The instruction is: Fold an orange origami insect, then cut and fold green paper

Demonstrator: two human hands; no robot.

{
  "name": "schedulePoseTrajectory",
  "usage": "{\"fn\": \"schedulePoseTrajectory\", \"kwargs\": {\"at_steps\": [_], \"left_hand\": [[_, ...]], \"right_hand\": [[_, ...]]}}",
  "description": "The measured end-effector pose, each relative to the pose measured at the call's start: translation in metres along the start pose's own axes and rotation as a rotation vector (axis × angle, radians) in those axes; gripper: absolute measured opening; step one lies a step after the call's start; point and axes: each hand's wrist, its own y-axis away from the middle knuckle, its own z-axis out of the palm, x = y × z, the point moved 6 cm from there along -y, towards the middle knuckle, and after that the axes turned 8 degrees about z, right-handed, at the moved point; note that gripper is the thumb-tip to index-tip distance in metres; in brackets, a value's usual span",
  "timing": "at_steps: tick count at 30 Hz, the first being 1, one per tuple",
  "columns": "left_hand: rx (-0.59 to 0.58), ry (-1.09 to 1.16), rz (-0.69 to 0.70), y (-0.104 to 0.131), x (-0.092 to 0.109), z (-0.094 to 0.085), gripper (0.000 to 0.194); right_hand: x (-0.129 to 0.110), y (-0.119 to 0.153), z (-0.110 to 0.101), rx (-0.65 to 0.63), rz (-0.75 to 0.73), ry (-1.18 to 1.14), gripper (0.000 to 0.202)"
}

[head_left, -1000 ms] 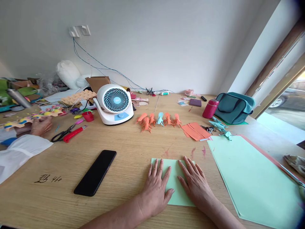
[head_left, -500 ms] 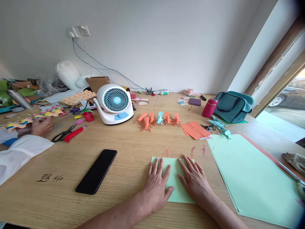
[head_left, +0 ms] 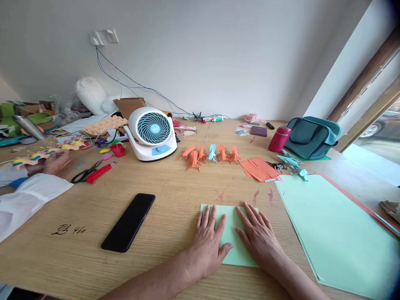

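A light green sheet of paper lies on the wooden table under both palms. My left hand rests flat on its left side, fingers spread. On its right side lies my right hand, also flat with the fingers apart. Neither hand grasps anything. Beyond the hands stand several folded orange paper figures with a light blue folded paper figure among them. Cut orange paper pieces lie right of those figures.
Large green sheets cover the right side. A black phone lies left of my hands. Farther back are a fan, a pink bottle, a teal bag, scissors and a red cutter. Another person's hand works at far left.
The whole view has shifted slightly, so things appear a little farther right. My hands stay flat on the green paper.
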Motion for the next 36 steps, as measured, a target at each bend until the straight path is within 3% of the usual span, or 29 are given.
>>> {"fn": "schedulePoseTrajectory", "kwargs": {"at_steps": [7,27,36], "left_hand": [[-0.002,0.001,-0.005,-0.001,-0.001,-0.001,0.073],[0.165,-0.111,0.047,-0.004,-0.018,0.001,0.066],[0.120,-0.134,0.067,-0.004,-0.016,-0.003,0.067]], "right_hand": [[0.000,0.002,-0.001,0.025,-0.006,-0.003,0.055],[-0.001,0.004,-0.003,0.104,-0.051,0.006,0.055],[-0.001,0.005,-0.005,0.124,-0.051,-0.001,0.055]]}}
